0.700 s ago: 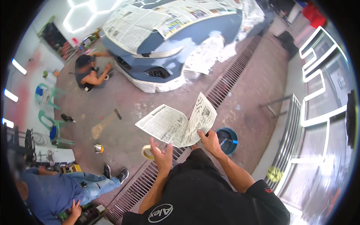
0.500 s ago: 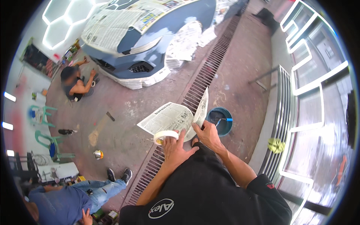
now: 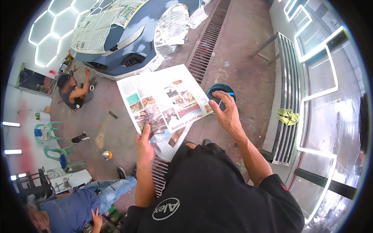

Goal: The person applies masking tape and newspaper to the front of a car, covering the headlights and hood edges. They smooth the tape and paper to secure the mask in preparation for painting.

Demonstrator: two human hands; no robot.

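A newspaper with colour pictures is spread out in front of me, an extra sheet hanging below its near edge. My left hand grips it at the lower left, thumb on top and fingers hidden underneath. At the paper's right corner, my right hand has its fingers bent and apart, holding nothing I can see. The thumb tip is close to that corner; I cannot tell if it touches. Beyond this hand stands a dark teal bucket with a blue-handled tool in it. The roll of tape is out of sight.
Ahead stands a blue-grey car, partly covered in newspaper. A drain grating crosses the floor. Right is a slatted metal bench with a yellow-green cloth. One person crouches by the car; another is at lower left.
The newspaper, folded upright before, now lies spread open with its colour side up. My left hand has moved left onto its edge. The right hand has moved outward off the paper. The tape roll is hidden.
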